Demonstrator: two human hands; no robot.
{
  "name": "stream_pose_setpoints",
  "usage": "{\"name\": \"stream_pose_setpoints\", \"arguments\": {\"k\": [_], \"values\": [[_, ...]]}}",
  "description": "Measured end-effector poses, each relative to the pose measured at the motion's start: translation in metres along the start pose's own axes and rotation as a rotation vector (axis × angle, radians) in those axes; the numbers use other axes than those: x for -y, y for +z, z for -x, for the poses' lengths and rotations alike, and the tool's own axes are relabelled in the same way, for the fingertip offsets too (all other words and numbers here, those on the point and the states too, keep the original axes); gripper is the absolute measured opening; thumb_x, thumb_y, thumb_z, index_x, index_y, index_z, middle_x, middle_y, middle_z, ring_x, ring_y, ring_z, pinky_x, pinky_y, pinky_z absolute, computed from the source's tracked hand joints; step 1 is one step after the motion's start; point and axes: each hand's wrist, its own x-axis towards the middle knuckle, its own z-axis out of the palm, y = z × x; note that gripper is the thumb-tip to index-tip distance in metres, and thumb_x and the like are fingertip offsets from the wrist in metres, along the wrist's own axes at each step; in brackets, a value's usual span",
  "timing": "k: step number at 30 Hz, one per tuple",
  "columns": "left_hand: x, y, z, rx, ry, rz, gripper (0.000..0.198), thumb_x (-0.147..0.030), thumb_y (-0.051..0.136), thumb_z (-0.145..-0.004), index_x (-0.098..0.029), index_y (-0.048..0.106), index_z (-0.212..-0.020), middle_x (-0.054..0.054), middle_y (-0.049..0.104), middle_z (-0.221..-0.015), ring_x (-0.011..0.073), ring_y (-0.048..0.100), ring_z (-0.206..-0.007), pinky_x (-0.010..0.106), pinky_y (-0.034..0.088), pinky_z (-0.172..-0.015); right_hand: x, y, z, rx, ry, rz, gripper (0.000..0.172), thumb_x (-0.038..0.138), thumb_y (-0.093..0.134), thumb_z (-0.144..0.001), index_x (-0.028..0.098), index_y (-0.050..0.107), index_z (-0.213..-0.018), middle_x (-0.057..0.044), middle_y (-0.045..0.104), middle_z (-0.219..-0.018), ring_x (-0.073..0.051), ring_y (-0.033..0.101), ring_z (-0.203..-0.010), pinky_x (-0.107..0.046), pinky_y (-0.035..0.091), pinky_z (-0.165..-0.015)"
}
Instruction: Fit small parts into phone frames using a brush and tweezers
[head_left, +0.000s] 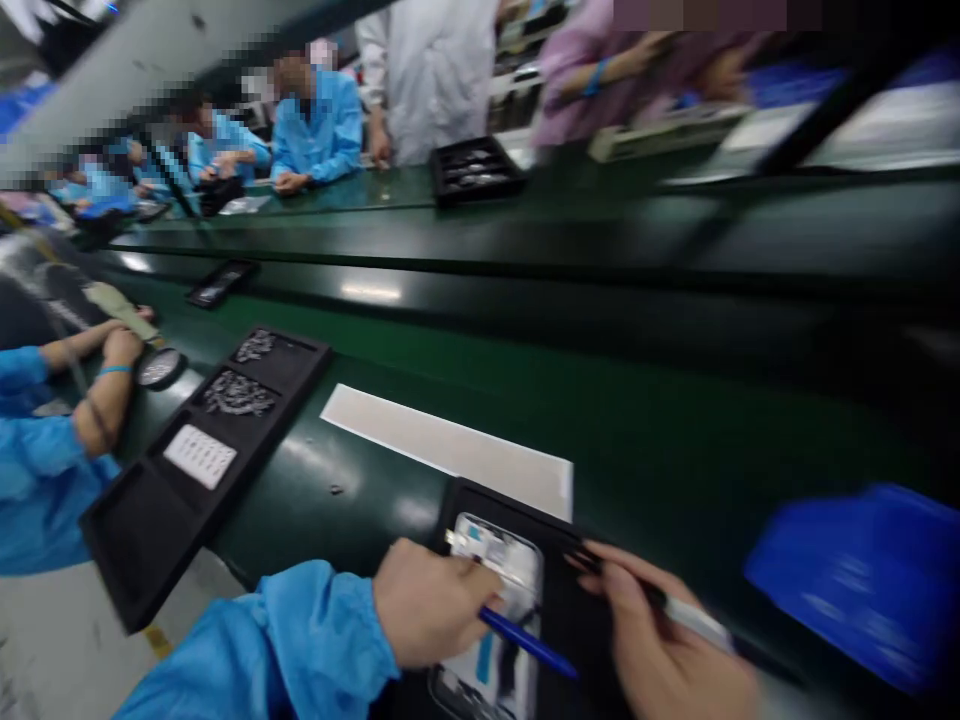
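Note:
An opened smartphone (526,572) lies in a black tray (574,610) in front of me, its inner parts exposed. My left hand (435,605) is over the phone's left edge and closed on a slim blue pen-like tool (529,642), whose free end points down to the right across the phone. To the right, my right hand (667,645) pinches a thin black and white pen-like tool (686,610). That tool's dark tip is above the tray's right side, apart from the phone. Motion blur hides the finer shape of both tools.
Left of me stands a long black compartment tray (259,440) with small clear parts and a white card (200,457). A pale strip (450,440) lies behind the phone tray. A blurred blue object (855,590) is at right. A co-worker's hands (112,375) are at far left.

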Motion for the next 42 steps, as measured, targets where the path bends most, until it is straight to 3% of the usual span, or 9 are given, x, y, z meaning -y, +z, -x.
{"name": "stream_pose_setpoints", "arguments": {"k": [3, 7, 11, 14, 20, 23, 28, 37, 42], "values": [[0.006, 0.001, 0.001, -0.1, 0.01, 0.065, 0.016, -0.031, 0.048, -0.097, -0.024, 0.063, -0.096, -0.003, 0.074, -0.086, 0.0168, 0.072, -0.074, 0.027, 0.054, -0.061, 0.012, -0.002, 0.001, 0.002, -0.013, 0.004, 0.042, 0.06, 0.058, -0.087, 0.022, 0.072, -0.092, -0.007, 0.072, -0.08, -0.024, 0.067, -0.07, -0.037, 0.055, -0.069], [0.014, 0.005, 0.0, -0.203, 0.067, 0.017, 0.022, -0.022, 0.051, -0.094, -0.025, 0.063, -0.112, -0.002, 0.073, -0.093, 0.0169, 0.069, -0.063, 0.03, 0.053, -0.054, 0.022, 0.002, 0.001, 0.006, -0.031, -0.045, 0.029, 0.049, 0.062, -0.089, 0.023, 0.072, -0.093, -0.006, 0.074, -0.086, -0.023, 0.068, -0.074, -0.036, 0.056, -0.072], [0.014, 0.005, -0.007, -0.178, 0.101, -0.114, 0.046, -0.011, 0.055, -0.086, -0.023, 0.057, -0.13, 0.0, 0.072, -0.095, 0.0174, 0.067, -0.058, 0.03, 0.051, -0.049, 0.022, 0.004, 0.002, -0.01, -0.044, -0.071, 0.026, 0.047, 0.061, -0.092, 0.023, 0.072, -0.095, -0.005, 0.074, -0.087, -0.022, 0.069, -0.078, -0.036, 0.056, -0.075], [0.012, 0.001, -0.013, -0.139, 0.086, -0.159, 0.049, -0.01, 0.054, -0.085, -0.021, 0.055, -0.133, 0.001, 0.072, -0.092, 0.0172, 0.067, -0.057, 0.028, 0.049, -0.047, 0.022, 0.003, 0.003, 0.004, -0.064, -0.098, 0.021, 0.042, 0.061, -0.094, 0.024, 0.072, -0.098, -0.004, 0.074, -0.089, -0.022, 0.07, -0.08, -0.035, 0.057, -0.075], [0.021, -0.017, 0.004, -0.052, -0.223, -0.107, 0.019, -0.025, 0.051, -0.094, -0.022, 0.062, -0.109, 0.002, 0.075, -0.094, 0.0166, 0.07, -0.063, 0.023, 0.047, -0.05, 0.026, 0.001, 0.008, 0.125, -0.144, -0.056, 0.032, 0.024, 0.045, -0.102, 0.028, 0.06, -0.129, -0.004, 0.075, -0.1, -0.021, 0.071, -0.088, -0.036, 0.057, -0.08], [0.026, -0.015, 0.029, -0.034, -0.295, -0.096, 0.02, -0.032, 0.048, -0.096, -0.022, 0.062, -0.107, 0.001, 0.076, -0.09, 0.0188, 0.071, -0.061, 0.024, 0.047, -0.048, 0.024, 0.003, 0.007, 0.181, -0.252, 0.143, 0.032, 0.019, 0.045, -0.099, 0.026, 0.065, -0.124, -0.007, 0.073, -0.099, -0.025, 0.068, -0.088, -0.038, 0.055, -0.074], [0.021, 0.009, 0.059, -0.083, -0.239, -0.032, 0.036, -0.028, 0.046, -0.094, -0.02, 0.052, -0.129, 0.001, 0.075, -0.087, 0.0173, 0.07, -0.058, 0.024, 0.05, -0.05, 0.028, 0.012, 0.003, 0.203, -0.421, 0.307, 0.02, 0.021, 0.052, -0.097, 0.024, 0.066, -0.111, -0.007, 0.069, -0.09, -0.024, 0.062, -0.079, -0.035, 0.051, -0.066], [0.017, 0.019, 0.062, -0.061, -0.263, 0.051, 0.043, -0.022, 0.046, -0.092, -0.019, 0.046, -0.135, 0.0, 0.073, -0.086, 0.0167, 0.071, -0.061, 0.023, 0.053, -0.054, 0.032, 0.022, 0.004, 0.183, -0.6, 0.489, 0.019, 0.014, 0.047, -0.098, 0.019, 0.066, -0.1, -0.007, 0.061, -0.078, -0.023, 0.056, -0.074, -0.033, 0.044, -0.062], [0.018, 0.019, 0.061, -0.046, -0.268, 0.089, 0.043, -0.024, 0.049, -0.092, -0.019, 0.046, -0.135, 0.0, 0.073, -0.085, 0.0168, 0.071, -0.061, 0.024, 0.053, -0.055, 0.03, 0.024, 0.005, 0.203, -0.583, 0.468, 0.023, 0.011, 0.046, -0.096, 0.02, 0.067, -0.099, -0.006, 0.061, -0.075, -0.023, 0.055, -0.072, -0.034, 0.043, -0.061]]}}
